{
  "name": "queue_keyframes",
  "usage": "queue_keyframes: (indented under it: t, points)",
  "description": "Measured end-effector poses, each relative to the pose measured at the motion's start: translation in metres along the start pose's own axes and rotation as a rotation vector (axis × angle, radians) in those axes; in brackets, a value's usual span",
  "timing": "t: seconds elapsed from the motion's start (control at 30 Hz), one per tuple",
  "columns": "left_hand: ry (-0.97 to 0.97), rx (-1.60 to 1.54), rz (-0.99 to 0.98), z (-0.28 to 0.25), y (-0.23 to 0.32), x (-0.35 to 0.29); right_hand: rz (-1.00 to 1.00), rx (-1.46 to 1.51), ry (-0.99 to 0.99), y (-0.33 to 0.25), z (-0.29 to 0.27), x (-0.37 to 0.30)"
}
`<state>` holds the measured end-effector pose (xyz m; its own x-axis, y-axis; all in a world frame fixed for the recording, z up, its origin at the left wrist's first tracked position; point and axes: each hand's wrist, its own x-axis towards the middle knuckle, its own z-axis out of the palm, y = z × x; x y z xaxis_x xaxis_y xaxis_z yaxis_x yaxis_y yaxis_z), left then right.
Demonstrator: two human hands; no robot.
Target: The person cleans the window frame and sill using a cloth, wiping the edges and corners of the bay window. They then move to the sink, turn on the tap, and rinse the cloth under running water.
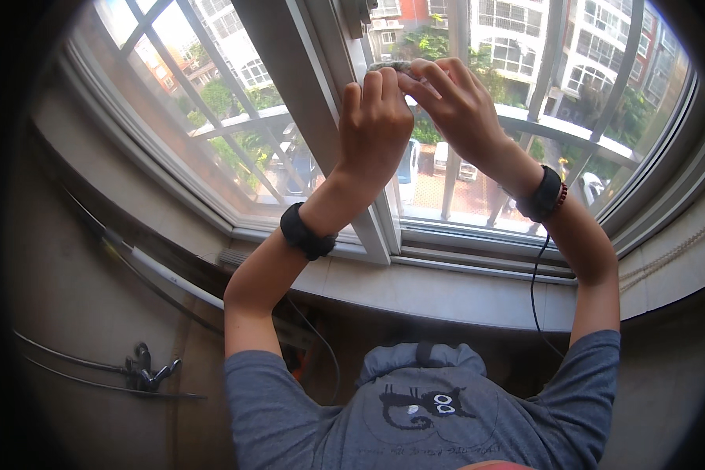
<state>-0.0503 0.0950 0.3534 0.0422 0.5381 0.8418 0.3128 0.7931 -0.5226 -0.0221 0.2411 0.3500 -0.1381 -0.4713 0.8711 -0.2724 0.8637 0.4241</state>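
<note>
Both arms are raised in front of a window. My left hand [376, 121] is closed, its curled fingers on a small grey-green bundle [387, 66] that looks like a rag. From the right, my right hand [462, 110] bends in with its fingertips pinched together at the same bundle. The two hands almost touch beside the upright white window frame [313, 102]. Fingers cover most of the bundle, so its full shape is hidden. Each wrist wears a black band; a dark cable [533, 290] hangs from the right one.
Metal security bars [544, 59] stand outside the glass, with buildings, trees and parked cars beyond. Below the window runs a light tiled sill [446, 290]. A white tube [176, 278] and a metal tap [145, 368] are at the left. A beaded cord [670, 258] hangs at the right.
</note>
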Motion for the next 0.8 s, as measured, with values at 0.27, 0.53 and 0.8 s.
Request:
queue_keyframes:
  t: [0.27,0.53,0.8]
  points:
    - [-0.223,-0.224,-0.006,0.004,0.058,-0.091,0.021,0.087,-0.219,-0.05,0.01,-0.102]
    - [-0.618,-0.225,0.172,0.008,0.132,-0.227,0.095,0.153,-0.429,-0.126,0.042,-0.227]
    - [-0.641,-0.449,-0.041,-0.013,0.138,-0.233,0.241,0.335,-0.485,-0.13,0.029,-0.242]
